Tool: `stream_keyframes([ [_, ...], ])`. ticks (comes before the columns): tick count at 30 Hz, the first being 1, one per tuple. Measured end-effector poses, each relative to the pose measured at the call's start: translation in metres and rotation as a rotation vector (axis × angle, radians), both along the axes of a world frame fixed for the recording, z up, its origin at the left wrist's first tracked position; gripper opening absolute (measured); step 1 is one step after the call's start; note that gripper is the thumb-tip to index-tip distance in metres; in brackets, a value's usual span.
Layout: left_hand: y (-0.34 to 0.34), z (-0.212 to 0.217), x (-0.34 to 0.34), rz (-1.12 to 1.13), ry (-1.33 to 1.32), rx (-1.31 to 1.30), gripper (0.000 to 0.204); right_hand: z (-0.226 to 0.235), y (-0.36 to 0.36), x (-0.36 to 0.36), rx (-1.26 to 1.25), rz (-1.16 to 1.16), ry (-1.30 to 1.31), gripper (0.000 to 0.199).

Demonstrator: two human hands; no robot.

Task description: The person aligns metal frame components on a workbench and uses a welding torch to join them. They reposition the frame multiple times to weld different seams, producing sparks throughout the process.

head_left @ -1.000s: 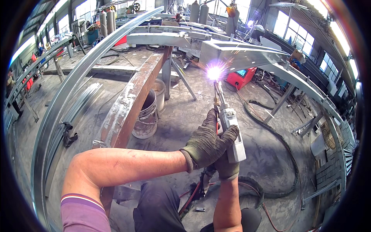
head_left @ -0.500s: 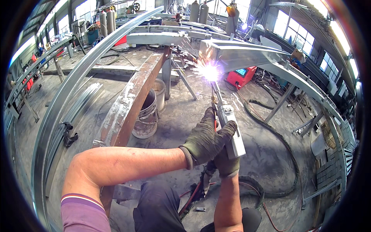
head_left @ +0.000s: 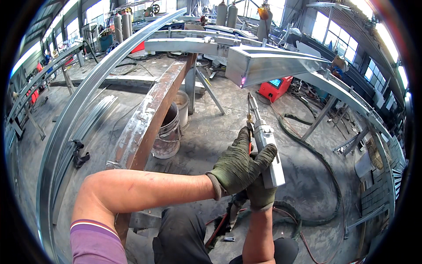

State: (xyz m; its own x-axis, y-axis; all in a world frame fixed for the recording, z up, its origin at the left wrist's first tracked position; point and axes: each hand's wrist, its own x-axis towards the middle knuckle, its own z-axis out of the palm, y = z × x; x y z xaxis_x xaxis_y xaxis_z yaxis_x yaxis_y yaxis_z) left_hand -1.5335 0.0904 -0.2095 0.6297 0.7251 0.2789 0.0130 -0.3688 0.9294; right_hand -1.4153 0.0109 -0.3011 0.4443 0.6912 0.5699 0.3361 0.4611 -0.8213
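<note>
A silver handheld welding torch (head_left: 269,149) with a narrow nozzle points up and away from me, held in both gloved hands. My left hand (head_left: 239,165), in a dark green glove, wraps round its front from the left. Lower down, my right hand (head_left: 261,193) is closed round the torch's rear part, its fingers mostly hidden. Just beyond the nozzle tip, with a gap between, is the corner of a tapered metal box beam (head_left: 250,66). That lower corner glows small and pinkish. A thick dark hose (head_left: 288,209) trails from below my hands over the floor.
A rusty brown beam (head_left: 151,112) runs along my left, with buckets (head_left: 166,136) beside it. Further left arches a long curved metal rail (head_left: 83,97). A red machine (head_left: 274,88) with a lit screen stands behind the box beam. Gas cylinders (head_left: 232,16) stand at the back.
The bright arc and flying sparks at the box beam's corner are gone. Both hands have drawn the torch slightly back and right, away from the corner.
</note>
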Motion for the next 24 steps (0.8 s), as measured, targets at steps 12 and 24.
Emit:
stream_keyframes([
  [12,0.006,-0.002,0.009,0.006,-0.057,0.061,0.069,-0.002,0.009,0.018,-0.044,-0.028,-0.146,0.039],
  [24,0.014,-0.003,0.006,0.001,-0.016,0.039,0.067,0.008,0.023,0.011,0.065,-0.122,-0.236,0.028],
])
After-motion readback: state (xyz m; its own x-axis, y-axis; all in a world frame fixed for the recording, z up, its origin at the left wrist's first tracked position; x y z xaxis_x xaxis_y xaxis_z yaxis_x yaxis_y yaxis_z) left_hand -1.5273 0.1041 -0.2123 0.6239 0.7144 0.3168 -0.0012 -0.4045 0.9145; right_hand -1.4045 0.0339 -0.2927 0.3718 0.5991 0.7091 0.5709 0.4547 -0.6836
